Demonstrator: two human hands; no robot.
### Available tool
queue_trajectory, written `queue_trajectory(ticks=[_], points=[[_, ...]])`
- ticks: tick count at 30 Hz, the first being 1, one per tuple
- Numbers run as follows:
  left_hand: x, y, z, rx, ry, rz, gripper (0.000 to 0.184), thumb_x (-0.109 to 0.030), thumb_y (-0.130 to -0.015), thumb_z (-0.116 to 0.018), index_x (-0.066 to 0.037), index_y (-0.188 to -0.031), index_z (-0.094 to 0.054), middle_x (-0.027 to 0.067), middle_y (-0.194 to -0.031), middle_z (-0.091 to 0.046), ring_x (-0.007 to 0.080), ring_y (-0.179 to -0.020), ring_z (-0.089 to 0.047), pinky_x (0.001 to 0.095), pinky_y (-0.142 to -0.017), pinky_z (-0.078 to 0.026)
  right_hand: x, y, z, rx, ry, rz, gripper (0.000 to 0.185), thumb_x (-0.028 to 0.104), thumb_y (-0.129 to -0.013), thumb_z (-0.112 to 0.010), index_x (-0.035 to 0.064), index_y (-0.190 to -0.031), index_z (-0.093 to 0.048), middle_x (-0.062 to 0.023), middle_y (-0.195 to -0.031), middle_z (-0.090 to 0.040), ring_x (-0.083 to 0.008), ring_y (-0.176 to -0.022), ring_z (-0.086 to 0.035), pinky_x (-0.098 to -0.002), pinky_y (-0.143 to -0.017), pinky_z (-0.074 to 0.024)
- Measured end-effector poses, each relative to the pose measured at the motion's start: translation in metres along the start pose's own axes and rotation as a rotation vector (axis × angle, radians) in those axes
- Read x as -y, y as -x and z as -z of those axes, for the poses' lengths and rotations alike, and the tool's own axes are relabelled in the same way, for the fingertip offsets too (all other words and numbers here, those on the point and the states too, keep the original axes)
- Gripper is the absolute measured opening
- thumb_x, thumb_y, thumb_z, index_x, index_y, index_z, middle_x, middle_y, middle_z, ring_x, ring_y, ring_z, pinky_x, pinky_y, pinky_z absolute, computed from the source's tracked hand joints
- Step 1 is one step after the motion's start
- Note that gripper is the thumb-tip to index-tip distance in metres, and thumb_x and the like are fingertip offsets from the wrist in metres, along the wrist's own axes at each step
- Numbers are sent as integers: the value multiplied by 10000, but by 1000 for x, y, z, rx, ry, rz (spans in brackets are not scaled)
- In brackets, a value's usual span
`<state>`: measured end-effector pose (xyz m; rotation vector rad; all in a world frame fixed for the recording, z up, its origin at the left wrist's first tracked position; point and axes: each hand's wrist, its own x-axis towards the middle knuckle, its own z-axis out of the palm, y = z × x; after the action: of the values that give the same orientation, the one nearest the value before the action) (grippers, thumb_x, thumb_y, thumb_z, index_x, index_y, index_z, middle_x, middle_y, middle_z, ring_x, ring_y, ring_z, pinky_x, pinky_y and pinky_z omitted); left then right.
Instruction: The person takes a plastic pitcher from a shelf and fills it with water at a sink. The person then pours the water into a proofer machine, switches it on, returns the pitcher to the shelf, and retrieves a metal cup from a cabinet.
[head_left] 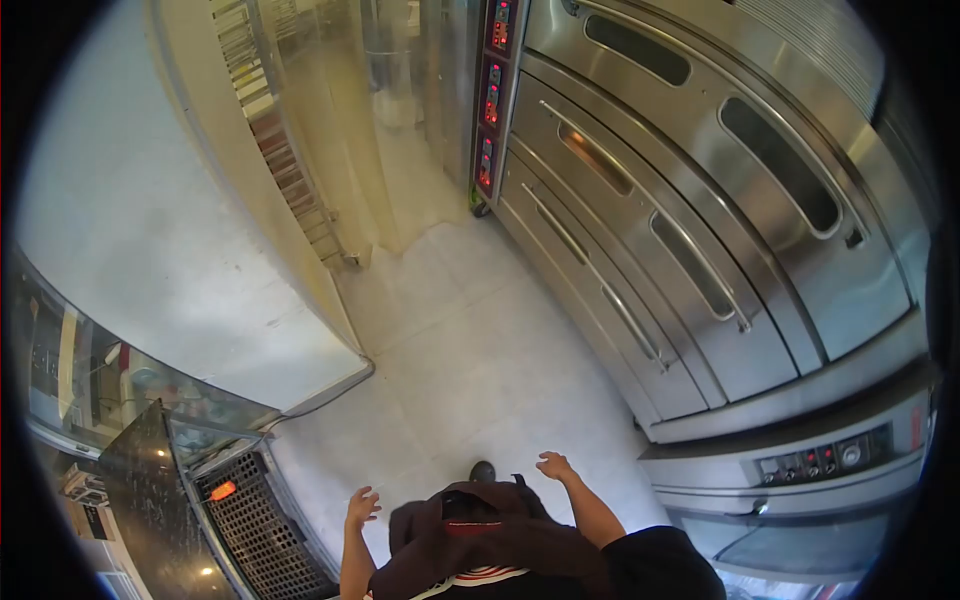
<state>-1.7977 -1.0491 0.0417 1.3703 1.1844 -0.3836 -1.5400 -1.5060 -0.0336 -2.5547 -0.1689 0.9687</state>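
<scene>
Below me, my left hand hangs beside my dark brown apron, fingers loosely apart and holding nothing. On the other side, my right hand is held out over the pale floor, its fingers slightly curled but apart, also without anything in them. Neither hand touches an object. A dark shoe shows just past the apron. Nearest to my right hand is the stainless steel deck oven, with its doors closed. A black grille stands at lower left, on my left hand's side.
Red-lit oven control panels line the oven's left edge. Another appliance with knobs stands at right. A white panel juts in from the left, with a rack behind it. Clear strip curtains hang ahead. Tiled floor runs between.
</scene>
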Motion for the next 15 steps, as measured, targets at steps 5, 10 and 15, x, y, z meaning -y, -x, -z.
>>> queue_trajectory(ticks=[5, 10, 15], points=[[-80, -40, -27, -35, -45, -68, 537, -232, -802, -601, -87, -1283, -412, 156, -1052, -589, 270, -811, -635, 438, -640, -523, -55, -40, 49, 37, -59, -263, 488, 338, -725, -599, 128, -1164, -568, -117, -974, -649, -240, -785, -648, -341, -682, -546], [-121, -85, -30, -96, -12, -20, 504, -223, -798, -604, -98, -1259, -444, 152, -1019, -605, 265, -780, -640, 424, -627, -531, -32, -73, 79, 166, -72, -408, 488, 326, -729, -602, 125, -1172, -560, -128, -983, -642, -225, -761, -652, -350, -631, -560], [-131, -152, -33, 12, -92, 184, 486, -220, -791, -614, -105, -1239, -465, 144, -973, -624, 268, -757, -647, 422, -638, -540, 54, -148, 101, 109, -114, -293, 478, 346, -728, -588, 120, -1149, -577, -124, -935, -655, -231, -761, -652, -349, -669, -546]])
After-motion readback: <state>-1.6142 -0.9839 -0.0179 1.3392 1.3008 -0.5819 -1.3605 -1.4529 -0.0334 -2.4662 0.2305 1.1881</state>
